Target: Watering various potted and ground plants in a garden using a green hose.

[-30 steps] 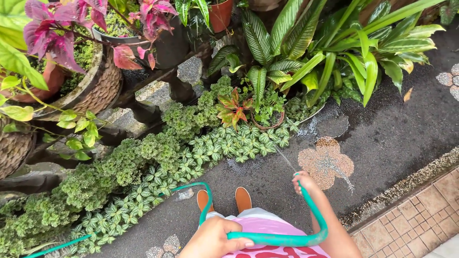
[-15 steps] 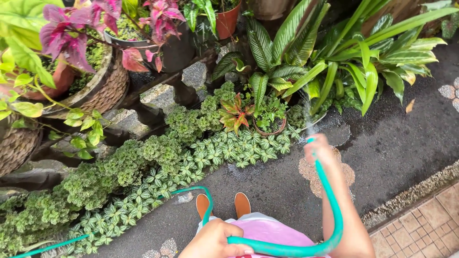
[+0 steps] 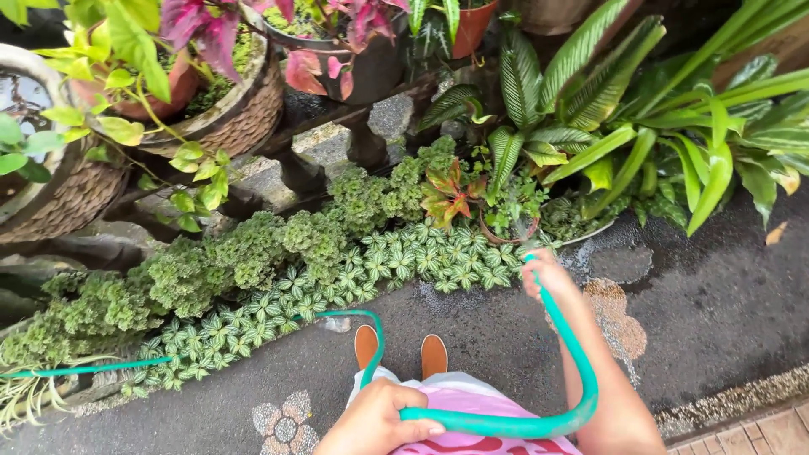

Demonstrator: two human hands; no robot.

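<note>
Ground: wet dark pavement (image 3: 716,312) with pebble flower patterns, a tiled strip at the near right corner
Plants: low green groundcover (image 3: 278,286) runs along the far edge of the pavement, with broad-leaved plants (image 3: 640,126) at far right and woven basket pots (image 3: 227,109) at far left
Hose: green hose (image 3: 506,421) comes in from the left over the groundcover, loops near the person's orange shoes (image 3: 400,350), then curves up to the right
Right hand: right hand (image 3: 546,276) is closed around the hose end, held out over the edge of the groundcover
Left hand: left hand (image 3: 375,421) at near centre, fingers wrapped around the hose, just above pink clothing (image 3: 472,404)
</note>
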